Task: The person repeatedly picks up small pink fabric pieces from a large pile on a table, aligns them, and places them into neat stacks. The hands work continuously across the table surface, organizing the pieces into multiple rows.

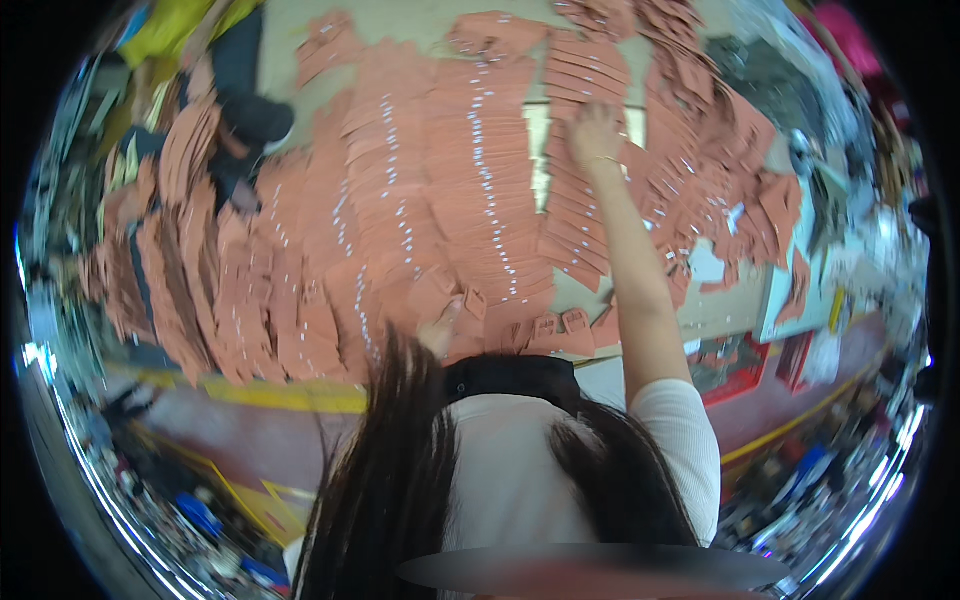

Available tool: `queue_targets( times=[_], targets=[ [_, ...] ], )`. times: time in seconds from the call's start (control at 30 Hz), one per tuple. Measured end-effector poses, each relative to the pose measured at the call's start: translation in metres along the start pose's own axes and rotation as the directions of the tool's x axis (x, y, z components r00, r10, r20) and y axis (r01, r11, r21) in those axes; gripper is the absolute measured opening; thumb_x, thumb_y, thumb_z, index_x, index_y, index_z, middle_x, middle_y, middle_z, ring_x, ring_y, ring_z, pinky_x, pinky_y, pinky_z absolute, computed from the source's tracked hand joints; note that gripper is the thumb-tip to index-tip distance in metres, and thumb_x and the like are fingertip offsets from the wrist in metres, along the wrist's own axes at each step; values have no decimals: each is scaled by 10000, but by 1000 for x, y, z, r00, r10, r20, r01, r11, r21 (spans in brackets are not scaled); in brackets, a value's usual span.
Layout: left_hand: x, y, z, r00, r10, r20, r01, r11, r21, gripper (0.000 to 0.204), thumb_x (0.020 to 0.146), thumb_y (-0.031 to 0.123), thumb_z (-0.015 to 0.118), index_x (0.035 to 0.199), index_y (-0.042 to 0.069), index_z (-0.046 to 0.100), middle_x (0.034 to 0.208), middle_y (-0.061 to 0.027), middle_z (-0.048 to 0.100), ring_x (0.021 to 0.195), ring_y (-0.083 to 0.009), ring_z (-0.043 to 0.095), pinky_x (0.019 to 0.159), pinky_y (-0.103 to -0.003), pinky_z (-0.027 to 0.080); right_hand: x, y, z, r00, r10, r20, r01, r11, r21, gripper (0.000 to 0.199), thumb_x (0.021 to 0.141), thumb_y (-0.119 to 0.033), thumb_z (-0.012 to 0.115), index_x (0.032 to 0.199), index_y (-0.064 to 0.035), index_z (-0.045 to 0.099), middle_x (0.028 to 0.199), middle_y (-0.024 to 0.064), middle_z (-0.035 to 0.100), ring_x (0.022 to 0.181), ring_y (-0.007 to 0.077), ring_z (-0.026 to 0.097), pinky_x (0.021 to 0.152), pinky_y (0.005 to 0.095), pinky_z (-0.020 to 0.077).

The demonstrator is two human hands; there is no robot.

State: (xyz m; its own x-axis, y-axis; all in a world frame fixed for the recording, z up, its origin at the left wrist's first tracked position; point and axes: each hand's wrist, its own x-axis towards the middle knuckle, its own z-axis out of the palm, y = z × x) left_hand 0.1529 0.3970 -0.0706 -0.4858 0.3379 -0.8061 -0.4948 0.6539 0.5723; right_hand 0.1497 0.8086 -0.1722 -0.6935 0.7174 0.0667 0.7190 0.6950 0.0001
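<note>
Salmon-coloured cut fabric pieces (455, 170) lie in long overlapping rows across the table, many with small white stickers in lines. At the table's near edge my left hand (437, 330) is closed on a salmon fabric piece (433, 287), thumb upward; hair hides part of that forearm. My right arm stretches far forward. The right hand (595, 138), with a thin bracelet at the wrist, rests over a row of overlapping pieces (578, 215) right of centre. Its fingers look extended on the fabric, though slightly blurred. Small pieces with dark markings (574, 320) lie along the near edge.
Pale strips (537, 150) show between two rows. Piles of salmon pieces (170, 260) crowd the left end. A person in a yellow top (175, 30) with a dark cap (258, 122) is at the far left. Clear plastic over dark material (770, 85) lies far right, above a red crate (735, 370).
</note>
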Motion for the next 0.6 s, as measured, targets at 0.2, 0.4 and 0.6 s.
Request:
queue_targets(
  times=[0.2, 0.4, 0.6],
  targets=[
    [-11, -11, 0, 991, 133, 12, -131, 989, -67, 356, 935, 218, 517, 1227, 15, 512, 1146, -105, 541, 972, -202, 581, 677, -336, 554, 7, 16, -73, 957, -198, -211, 190, 980, -56, 288, 894, -338, 526, 1019, -117, 662, 1115, 37, 629, 1197, 214, 504, 967, 626, 303],
    [-28, -7, 3, 996, 83, 28, -66, 921, -384, 272, 921, 130, 486, 1158, 5, 536, 1097, -95, 555, 920, -184, 584, 630, -315, 527, -44, -26, -175, 937, -340, -86, 346, 856, 383, 203, 896, -206, 539, 891, -50, 669, 989, 112, 644, 923, 299, 613, 863, 454, 446],
    [-18, -14, -8, 973, 27, 229, 90, 871, -482, 238, 912, 117, 471, 1100, 4, 562, 984, -81, 597, 870, -170, 589, 635, -319, 503, -173, -124, -189, 757, -653, -10, 571, 654, 496, 196, 879, -128, 549, 984, 21, 621, 1060, 146, 610, 874, 327, 616, 753, 392, 518]
  ],
)
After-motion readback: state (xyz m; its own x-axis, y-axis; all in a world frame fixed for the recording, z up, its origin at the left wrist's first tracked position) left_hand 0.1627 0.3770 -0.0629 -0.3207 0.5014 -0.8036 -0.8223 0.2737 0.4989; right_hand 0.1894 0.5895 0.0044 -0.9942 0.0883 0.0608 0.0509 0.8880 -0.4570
